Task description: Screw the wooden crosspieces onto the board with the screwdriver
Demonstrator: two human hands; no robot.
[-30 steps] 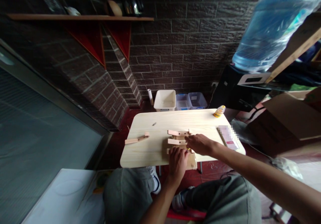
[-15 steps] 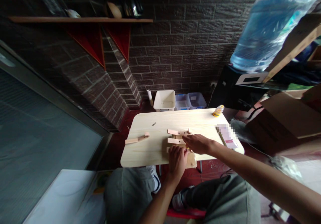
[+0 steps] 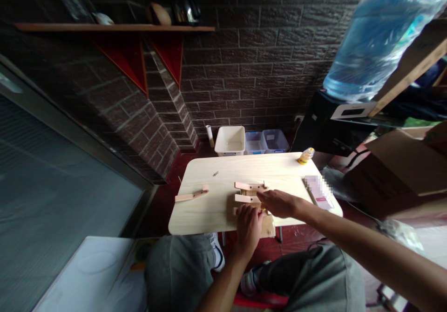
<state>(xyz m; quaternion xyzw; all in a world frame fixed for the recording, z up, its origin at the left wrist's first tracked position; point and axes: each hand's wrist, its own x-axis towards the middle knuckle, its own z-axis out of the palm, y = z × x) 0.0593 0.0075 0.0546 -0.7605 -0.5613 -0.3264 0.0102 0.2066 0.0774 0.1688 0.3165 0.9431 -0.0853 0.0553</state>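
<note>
A wooden assembly of pale slats (image 3: 247, 198) lies near the front edge of the light wooden table (image 3: 209, 219). My left hand (image 3: 248, 219) is closed over its nearest slat, fingers curled. Just right of it, my right hand (image 3: 275, 202) is closed above the assembly, its fingertips near my left hand. Something small and yellow shows between the hands, mostly hidden, and I cannot make out what my right fingers hold. A flat wooden board (image 3: 268, 227) sticks out past the table edge below the hands.
A separate curved wooden piece (image 3: 191, 195) lies at the table's left. Small dark bits (image 3: 215, 174) lie behind it. A yellow-capped clear bottle (image 3: 306, 156) stands at the back right corner, with a pale booklet (image 3: 319, 193) nearer. Bins (image 3: 230, 140) stand beyond the table.
The whole view has shifted slightly. Both hands stay at the same place on the wooden assembly, with hardly any movement.
</note>
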